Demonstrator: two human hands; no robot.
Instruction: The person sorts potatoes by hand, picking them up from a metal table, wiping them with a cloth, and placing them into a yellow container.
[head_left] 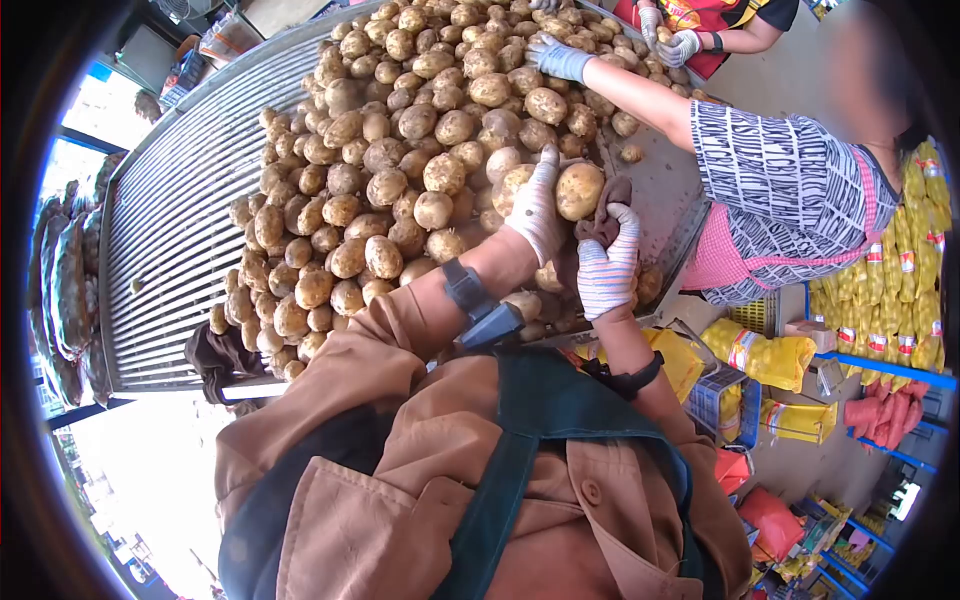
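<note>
The left hand (535, 205), in a white glove, is closed around a potato (580, 190) and holds it just above the near right edge of the potato pile (400, 150). The right hand (608, 268), in a striped glove, grips a brown cloth (607, 218) that touches the potato's near side. The pile lies on a slatted metal bench (170, 230). On the right a co-worker's gloved hand (556, 58) rests on the far potatoes. Yellow bags (770, 358) lie below.
</note>
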